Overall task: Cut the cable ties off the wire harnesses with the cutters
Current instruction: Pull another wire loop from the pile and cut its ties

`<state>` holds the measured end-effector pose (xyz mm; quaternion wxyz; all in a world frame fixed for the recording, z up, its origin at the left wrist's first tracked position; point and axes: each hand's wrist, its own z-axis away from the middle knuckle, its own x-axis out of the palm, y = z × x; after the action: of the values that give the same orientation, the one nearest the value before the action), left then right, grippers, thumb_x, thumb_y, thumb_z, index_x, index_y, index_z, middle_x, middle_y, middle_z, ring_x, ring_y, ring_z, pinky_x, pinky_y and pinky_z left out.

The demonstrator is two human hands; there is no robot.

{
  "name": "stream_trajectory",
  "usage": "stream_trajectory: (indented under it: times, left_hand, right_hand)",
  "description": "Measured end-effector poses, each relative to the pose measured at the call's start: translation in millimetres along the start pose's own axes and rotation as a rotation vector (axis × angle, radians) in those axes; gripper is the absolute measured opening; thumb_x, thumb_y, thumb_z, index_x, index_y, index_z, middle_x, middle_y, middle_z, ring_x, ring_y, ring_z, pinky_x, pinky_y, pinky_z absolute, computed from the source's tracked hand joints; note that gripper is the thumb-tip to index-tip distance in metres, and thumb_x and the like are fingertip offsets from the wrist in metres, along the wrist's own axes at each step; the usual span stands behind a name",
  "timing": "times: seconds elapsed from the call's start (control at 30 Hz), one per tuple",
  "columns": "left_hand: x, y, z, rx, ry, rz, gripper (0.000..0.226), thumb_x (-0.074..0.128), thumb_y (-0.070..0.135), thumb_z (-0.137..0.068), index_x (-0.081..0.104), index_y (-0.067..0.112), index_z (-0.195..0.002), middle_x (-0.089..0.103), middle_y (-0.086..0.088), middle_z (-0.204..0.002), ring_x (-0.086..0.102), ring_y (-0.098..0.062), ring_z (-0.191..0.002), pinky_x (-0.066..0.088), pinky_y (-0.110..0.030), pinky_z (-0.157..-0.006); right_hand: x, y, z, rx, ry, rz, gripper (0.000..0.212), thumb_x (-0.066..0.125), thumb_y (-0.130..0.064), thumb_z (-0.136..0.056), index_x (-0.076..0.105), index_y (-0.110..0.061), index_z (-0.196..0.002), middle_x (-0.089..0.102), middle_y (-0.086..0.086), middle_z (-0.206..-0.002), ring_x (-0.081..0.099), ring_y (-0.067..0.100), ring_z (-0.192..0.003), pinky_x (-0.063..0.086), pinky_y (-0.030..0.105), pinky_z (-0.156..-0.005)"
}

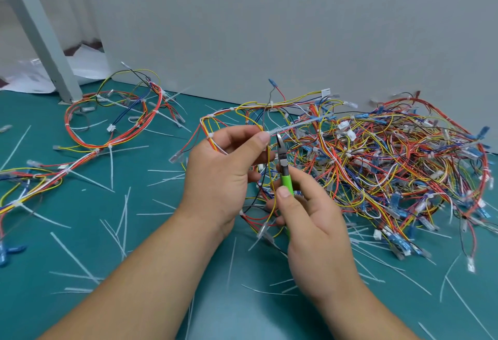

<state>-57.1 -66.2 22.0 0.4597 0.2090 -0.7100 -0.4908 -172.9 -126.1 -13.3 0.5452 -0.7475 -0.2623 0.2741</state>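
Pinched between the thumb and forefinger of the left hand (223,172), the white cable tie (285,127) was drawn out taut to the right of the pinch, apparently so that its strap stood clear of the coloured wires. That hand's other fingers were curled round the wire harness (234,108), which was held up off the green mat (80,221) and looped away behind the pinch.

Just below and right of the pinch, the right hand (310,221) gripped the green handles of the cutters (284,171), thumb on top. The head pointed up at the tie, close to the left thumb tip. A cut there would probably take the strap without nicking a wire. Whether the jaws were parted could not be told.

Farther right of the grip lay a tangled pile of harnesses (390,164), likely waiting their turn. Well to its left lay a looped harness (107,124), its ties showing long tails. Loose tie strips (72,256) were strewn over the mat around and below both hands.
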Motion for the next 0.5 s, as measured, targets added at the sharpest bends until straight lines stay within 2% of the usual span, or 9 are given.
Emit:
stream_trajectory:
  times: [0.1,0.2,0.3,0.37,0.5]
  left_hand:
    - [0.4,0.7,-0.1,0.007,0.034,0.017,0.01,0.072,0.01,-0.089,0.07,0.018,-0.086,0.073,-0.001,-0.079,0.074,-0.014,-0.07,0.045,-0.018,-0.045]
    - [-1.7,3.5,-2.9,-0.002,0.06,0.052,0.011,0.071,0.011,-0.09,0.068,0.02,-0.085,0.072,0.002,-0.077,0.072,-0.012,-0.068,0.044,-0.017,-0.045]
    - [-2.3,3.8,-3.1,-0.016,0.024,0.056,0.012,0.071,0.011,-0.09,0.068,0.021,-0.084,0.072,0.004,-0.077,0.071,-0.011,-0.067,0.044,-0.017,-0.046]
    - [-1.3,2.6,-1.7,-0.008,0.001,0.046,0.011,0.071,0.01,-0.09,0.069,0.02,-0.085,0.071,0.003,-0.076,0.07,-0.011,-0.066,0.045,-0.017,-0.046]
    - [0.7,0.6,0.2,0.0,-0.028,0.04,0.011,0.071,0.009,-0.089,0.07,0.019,-0.086,0.071,0.003,-0.076,0.07,-0.011,-0.065,0.045,-0.017,-0.046]
  right_hand:
    - [-0.9,-1.2,0.4,-0.009,0.027,-0.024,0.027,0.058,-0.035,-0.09,0.069,-0.039,-0.115,0.071,-0.006,-0.109,0.067,0.01,-0.097,0.054,0.03,-0.085]
    - [-3.6,0.0,-1.3,0.014,0.06,-0.075,0.031,0.058,-0.036,-0.09,0.07,-0.03,-0.118,0.073,-0.012,-0.102,0.068,0.007,-0.089,0.052,0.02,-0.075]
    - [-7.1,1.9,-5.0,0.064,0.084,-0.108,0.037,0.055,-0.04,-0.089,0.07,-0.025,-0.119,0.073,-0.013,-0.093,0.07,0.009,-0.086,0.056,0.028,-0.071]
    - [-7.8,2.1,-6.7,0.086,0.094,-0.123,0.036,0.055,-0.042,-0.088,0.07,-0.027,-0.118,0.073,-0.012,-0.096,0.072,0.011,-0.087,0.059,0.035,-0.074]
    - [-8.6,2.3,-7.3,0.081,0.082,-0.125,0.039,0.055,-0.042,-0.088,0.069,-0.028,-0.122,0.074,-0.013,-0.098,0.072,0.009,-0.089,0.058,0.034,-0.077]
